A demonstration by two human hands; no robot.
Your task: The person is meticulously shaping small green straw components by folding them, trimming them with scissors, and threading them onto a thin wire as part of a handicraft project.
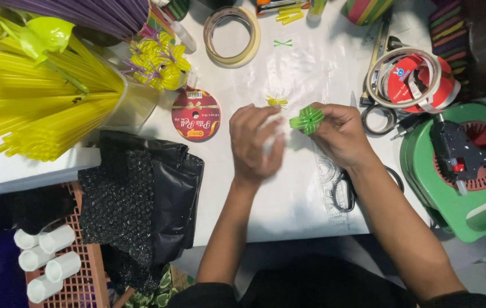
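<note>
My right hand (340,134) pinches a small green ribbon bow (306,120) above the white table (306,68). My left hand (256,142) is blurred beside it, fingers curled near the bow; whether it grips anything is unclear. A small yellow bow (276,101) lies on the table just beyond both hands. Black scissors (343,191) rest under my right wrist.
A bundle of yellow straws (37,108) fills the left. A red ribbon spool (196,115), masking tape roll (232,35), tape rolls (411,80), black bubble wrap and plastic (140,194), a glue gun (460,157) on a green stool (471,211), and white tubes (46,259) in a crate surround the work area.
</note>
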